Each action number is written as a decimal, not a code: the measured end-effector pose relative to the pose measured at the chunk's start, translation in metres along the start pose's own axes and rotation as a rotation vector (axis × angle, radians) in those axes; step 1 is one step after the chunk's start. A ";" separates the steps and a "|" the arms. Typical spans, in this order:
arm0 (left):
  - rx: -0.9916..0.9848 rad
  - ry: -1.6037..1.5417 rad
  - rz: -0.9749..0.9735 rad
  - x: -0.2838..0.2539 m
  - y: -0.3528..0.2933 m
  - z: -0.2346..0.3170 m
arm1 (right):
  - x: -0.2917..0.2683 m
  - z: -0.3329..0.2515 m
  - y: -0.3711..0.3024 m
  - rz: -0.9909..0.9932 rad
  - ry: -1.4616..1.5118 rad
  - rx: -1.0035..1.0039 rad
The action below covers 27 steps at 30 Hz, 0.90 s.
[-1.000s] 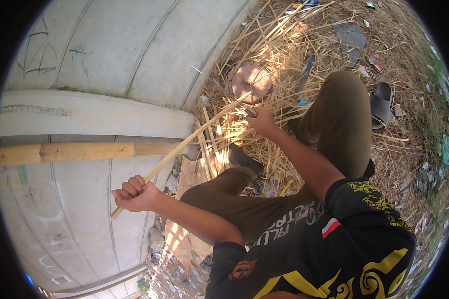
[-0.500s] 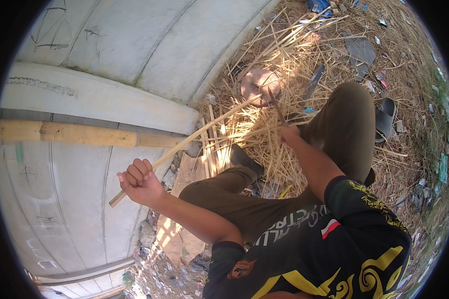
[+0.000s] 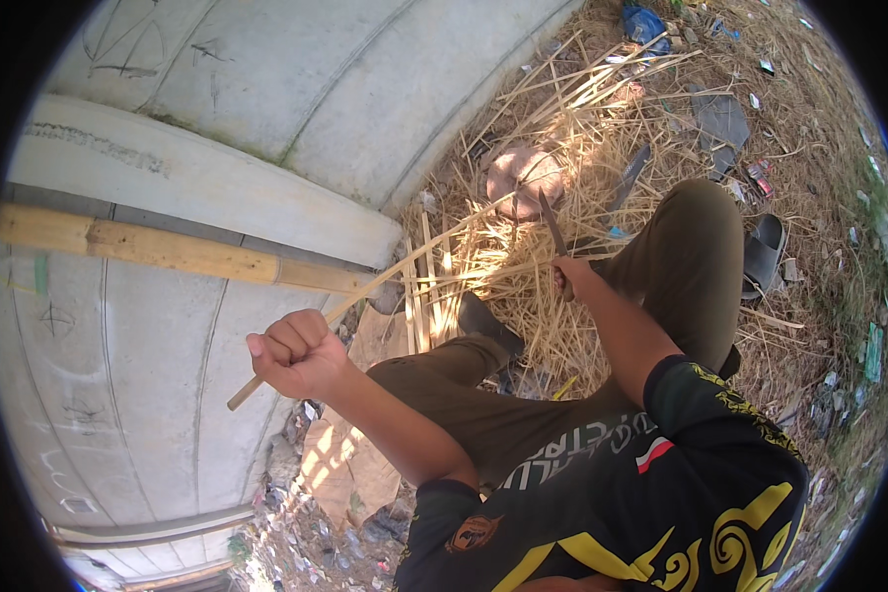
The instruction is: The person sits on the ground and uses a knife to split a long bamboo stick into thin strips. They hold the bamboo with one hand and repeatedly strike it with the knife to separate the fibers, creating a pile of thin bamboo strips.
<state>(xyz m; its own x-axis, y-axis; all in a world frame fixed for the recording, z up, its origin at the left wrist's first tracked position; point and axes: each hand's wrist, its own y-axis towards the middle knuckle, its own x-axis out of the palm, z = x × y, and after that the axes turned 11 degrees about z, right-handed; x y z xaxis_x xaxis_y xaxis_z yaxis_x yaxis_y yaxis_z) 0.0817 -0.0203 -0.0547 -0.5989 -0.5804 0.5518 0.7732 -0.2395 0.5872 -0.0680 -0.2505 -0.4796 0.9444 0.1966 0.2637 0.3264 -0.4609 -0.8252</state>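
Note:
My left hand (image 3: 301,353) is closed around a long, pale bamboo strip (image 3: 405,262) near its lower end. The strip slants up to the right, and its far tip reaches a round, pinkish-brown block (image 3: 525,182) on the ground. In my right hand (image 3: 574,278) is the handle of a knife (image 3: 555,229) with a dark, narrow blade. The blade points up and away from me, its tip beside the block's right side, near the strip's end. Whether blade and strip touch, I cannot tell.
Bamboo shavings (image 3: 533,296) and loose strips cover the ground around the block. A concrete panel wall (image 3: 158,355) with a horizontal bamboo pole (image 3: 168,249) stands at left. Brown cardboard (image 3: 350,474) lies near my leg. A dark sandal (image 3: 763,255) and scattered litter are at right.
My left hand has shifted slightly right and turned, its knuckles now rolled upward around the strip. The knife blade sits a little farther right and lower. The whole view has tilted slightly.

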 end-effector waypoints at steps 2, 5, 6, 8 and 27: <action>-0.005 -0.010 -0.049 0.002 -0.001 0.000 | 0.000 -0.004 -0.004 0.028 -0.094 0.011; -0.018 -0.031 -0.096 0.004 0.000 0.000 | 0.010 -0.012 -0.014 0.173 -0.141 0.038; -0.025 -0.038 -0.099 0.001 0.001 0.002 | 0.021 -0.017 -0.027 0.190 -0.198 0.012; -0.021 -0.042 -0.098 -0.002 0.002 0.002 | 0.039 -0.033 -0.049 0.238 -0.308 -0.050; 0.036 -0.048 -0.352 0.022 -0.007 -0.024 | 0.045 -0.031 -0.151 0.142 -0.918 -0.694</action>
<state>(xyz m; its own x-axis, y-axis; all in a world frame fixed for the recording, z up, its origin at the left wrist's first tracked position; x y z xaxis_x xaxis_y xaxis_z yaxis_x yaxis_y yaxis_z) 0.0681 -0.0500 -0.0601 -0.8373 -0.4293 0.3385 0.5101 -0.3906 0.7663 -0.0738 -0.1989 -0.3280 0.6824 0.5280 -0.5055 0.4407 -0.8489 -0.2917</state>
